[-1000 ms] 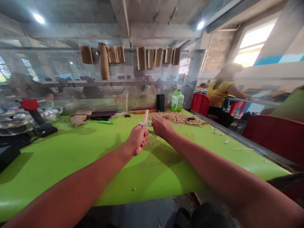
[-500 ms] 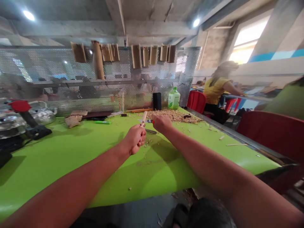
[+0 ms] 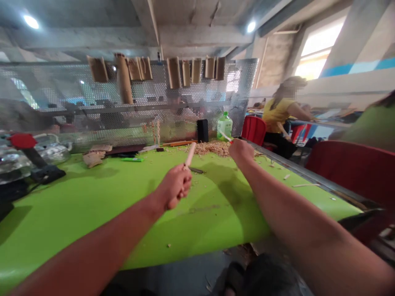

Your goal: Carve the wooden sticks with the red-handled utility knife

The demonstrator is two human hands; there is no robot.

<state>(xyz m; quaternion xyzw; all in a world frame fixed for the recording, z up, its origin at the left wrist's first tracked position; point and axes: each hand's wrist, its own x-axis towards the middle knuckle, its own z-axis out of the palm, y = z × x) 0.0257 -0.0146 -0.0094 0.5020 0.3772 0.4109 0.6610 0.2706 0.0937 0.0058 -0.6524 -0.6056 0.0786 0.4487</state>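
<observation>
My left hand (image 3: 176,185) is closed around the lower part of a pale wooden stick (image 3: 190,154), whose upper end points up and away from me. Apart from it, to the right, my right hand (image 3: 242,151) grips a knife (image 3: 226,136) with a bit of red at its handle; the blade points up and to the left, in front of the green bottle. Most of the handle is hidden in my fist. A dark, narrow metal tool (image 3: 196,169) lies on the table just beyond my left hand. Behind both hands spreads a heap of wood shavings (image 3: 212,149).
The green-covered table (image 3: 123,213) carries a green-tinted bottle (image 3: 224,125), a black box (image 3: 203,130), a light-green cutter (image 3: 132,159) and a red-and-black power tool (image 3: 29,154). Bamboo pieces hang on the perforated metal screen (image 3: 148,92). A person in yellow (image 3: 277,115) sits beyond red chairs (image 3: 348,176).
My right hand has swung right and slightly up with the knife, away from the stick. The left hand has shifted slightly, still holding the stick. The view has moved a little.
</observation>
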